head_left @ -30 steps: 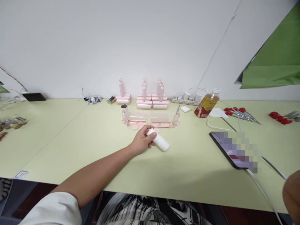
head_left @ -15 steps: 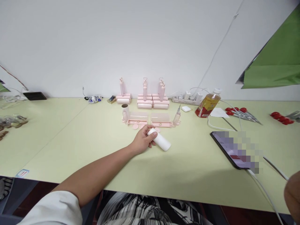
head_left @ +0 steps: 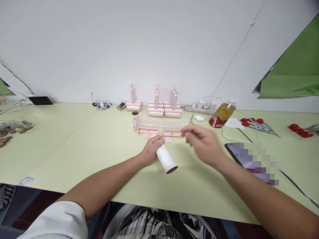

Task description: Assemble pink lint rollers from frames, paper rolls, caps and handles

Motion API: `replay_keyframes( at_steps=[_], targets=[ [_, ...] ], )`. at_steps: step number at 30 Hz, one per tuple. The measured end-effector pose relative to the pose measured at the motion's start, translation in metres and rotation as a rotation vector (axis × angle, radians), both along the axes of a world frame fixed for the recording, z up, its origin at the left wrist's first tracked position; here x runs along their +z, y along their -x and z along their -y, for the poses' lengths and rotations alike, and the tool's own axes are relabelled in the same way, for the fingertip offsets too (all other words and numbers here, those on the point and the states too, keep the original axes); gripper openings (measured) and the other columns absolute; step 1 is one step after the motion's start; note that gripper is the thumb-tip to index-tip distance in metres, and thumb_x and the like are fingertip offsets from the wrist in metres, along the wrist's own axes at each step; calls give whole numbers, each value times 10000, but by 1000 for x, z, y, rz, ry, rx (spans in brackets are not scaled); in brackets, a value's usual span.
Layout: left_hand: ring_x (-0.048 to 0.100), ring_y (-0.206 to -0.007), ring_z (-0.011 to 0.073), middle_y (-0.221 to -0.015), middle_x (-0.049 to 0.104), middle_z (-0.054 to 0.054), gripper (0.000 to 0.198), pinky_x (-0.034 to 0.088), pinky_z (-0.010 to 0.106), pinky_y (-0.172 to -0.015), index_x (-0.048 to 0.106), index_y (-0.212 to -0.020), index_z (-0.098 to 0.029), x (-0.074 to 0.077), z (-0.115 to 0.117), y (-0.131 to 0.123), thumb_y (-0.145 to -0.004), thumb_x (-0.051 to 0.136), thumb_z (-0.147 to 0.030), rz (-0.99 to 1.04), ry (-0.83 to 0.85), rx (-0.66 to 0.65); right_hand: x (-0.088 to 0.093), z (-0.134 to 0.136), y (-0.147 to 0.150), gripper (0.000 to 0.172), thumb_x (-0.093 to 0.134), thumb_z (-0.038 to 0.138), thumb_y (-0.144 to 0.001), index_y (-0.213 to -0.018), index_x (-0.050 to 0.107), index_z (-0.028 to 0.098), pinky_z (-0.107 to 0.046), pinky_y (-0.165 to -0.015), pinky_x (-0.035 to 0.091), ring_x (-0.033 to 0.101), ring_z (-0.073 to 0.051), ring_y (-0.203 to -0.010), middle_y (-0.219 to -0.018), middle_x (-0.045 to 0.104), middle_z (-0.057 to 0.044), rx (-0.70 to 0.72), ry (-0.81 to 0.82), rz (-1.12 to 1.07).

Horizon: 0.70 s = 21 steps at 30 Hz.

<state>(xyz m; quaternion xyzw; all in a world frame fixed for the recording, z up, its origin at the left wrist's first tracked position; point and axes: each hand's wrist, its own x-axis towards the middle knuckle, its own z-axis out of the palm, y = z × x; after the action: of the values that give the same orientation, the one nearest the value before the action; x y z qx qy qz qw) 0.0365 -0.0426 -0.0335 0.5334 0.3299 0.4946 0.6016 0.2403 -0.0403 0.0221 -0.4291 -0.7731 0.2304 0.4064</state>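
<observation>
My left hand [head_left: 151, 150] is wrapped round the upper end of a white roll [head_left: 166, 158], which tilts down to the right with its hollow end toward me. My right hand [head_left: 203, 142] hangs above the table right of the roll, blurred by motion; its fingers look curled, and what they hold, if anything, is unclear. Beyond the hands lie two open pink cases, a left one [head_left: 147, 131] and a right one [head_left: 171, 133], with clear covers behind. Small pink discs [head_left: 168, 140] lie in front. Another roll [head_left: 135, 117] stands upright at the left case.
Assembled pink rollers [head_left: 156, 113] stand by the wall. On the right are a tilted drink bottle [head_left: 222, 114], a power strip [head_left: 196, 109], a phone [head_left: 245, 161] with a cable, and red-ended tools [head_left: 259, 122]. A black device [head_left: 40, 100] is far left.
My right hand has come in from the lower right edge to near the right case. In my left hand, the roll has turned so its hollow end shows and points more toward me.
</observation>
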Motion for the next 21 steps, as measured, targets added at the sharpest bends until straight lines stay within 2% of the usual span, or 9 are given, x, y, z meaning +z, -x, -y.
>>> replay_keyframes(
  at_steps=[2,4,7,10,14,18,21],
  targets=[
    [377,-487,86,-567,402,-44,394,294,210,-451,481,-706,-179,2,0,0,-737,610,-549,6,-2,26,-17,-8,9,254,449,188,-943,-1037,685,175,-360,-824,482,619,-216,-926,-1003,676,-88,24,-37,228],
    [359,-474,84,-568,390,-49,404,277,207,-434,467,-723,-186,1,-1,0,-752,594,-569,7,31,39,-35,-17,16,330,412,170,-935,-1160,653,157,-346,-795,453,605,-238,-945,-1025,658,-117,18,-45,484],
    [296,-409,73,-533,350,-71,385,209,194,-382,441,-771,-206,-6,-6,2,-801,552,-573,35,101,44,-52,-25,18,381,429,240,-943,-1281,587,168,-312,-729,415,599,-234,-906,-1026,624,-114,-30,35,654],
    [235,-355,66,-473,315,-94,361,161,185,-360,398,-778,-223,-11,-12,3,-845,513,-559,79,128,57,-53,-24,15,330,476,263,-919,-1210,623,209,-278,-661,375,589,-209,-850,-989,590,-82,-8,72,705],
    [250,-335,64,-432,335,-100,349,163,171,-359,381,-775,-230,-9,-16,4,-846,507,-547,118,157,102,-49,-16,13,165,543,278,-877,-946,660,184,-266,-615,351,566,-174,-775,-995,564,-72,-39,74,695],
    [249,-328,59,-442,365,-98,352,171,170,-352,410,-807,-228,-7,-16,5,-837,510,-565,121,189,136,-47,-14,7,184,536,293,-882,-747,587,180,-260,-627,363,558,-154,-738,-969,573,-63,-48,129,650],
    [253,-326,65,-415,359,-98,354,181,171,-350,418,-810,-226,-7,-17,5,-844,497,-570,100,192,149,-46,-15,1,87,529,222,-849,-782,570,184,-260,-623,353,552,-164,-722,-875,580,-53,-45,144,648]
  ],
)
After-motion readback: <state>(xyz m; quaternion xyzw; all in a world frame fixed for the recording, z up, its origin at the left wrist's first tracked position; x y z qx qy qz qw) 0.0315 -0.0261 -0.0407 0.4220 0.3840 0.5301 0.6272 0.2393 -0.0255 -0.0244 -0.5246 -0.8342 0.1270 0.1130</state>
